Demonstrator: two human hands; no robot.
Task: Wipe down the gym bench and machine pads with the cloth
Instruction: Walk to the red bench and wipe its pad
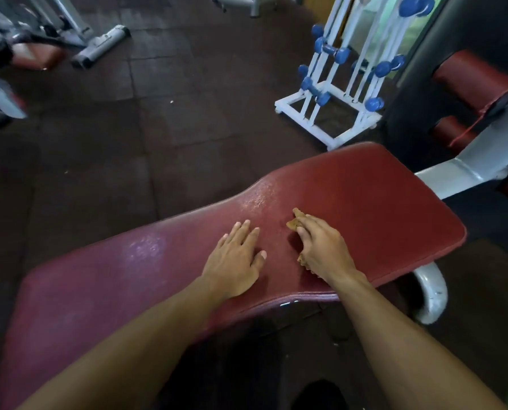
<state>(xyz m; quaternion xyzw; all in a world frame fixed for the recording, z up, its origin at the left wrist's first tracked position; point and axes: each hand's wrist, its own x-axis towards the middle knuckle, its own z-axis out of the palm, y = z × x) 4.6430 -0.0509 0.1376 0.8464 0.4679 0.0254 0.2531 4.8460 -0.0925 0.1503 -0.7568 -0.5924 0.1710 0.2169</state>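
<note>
A long red padded gym bench (365,196) runs across the view from lower left to right. My right hand (323,247) presses a small tan cloth (296,221) flat on the pad near its middle; most of the cloth is hidden under the palm, and its edges show past the fingertips and by the wrist. My left hand (235,258) rests flat on the pad just left of it, fingers apart, holding nothing. Damp, shiny patches show on the pad left of and beyond the hands.
A white rack (329,113) of blue dumbbells stands on the dark rubber floor beyond the bench. Red roller pads (471,78) and a white machine frame (465,170) sit at the right. Another machine with a red pad (36,56) stands at the far left.
</note>
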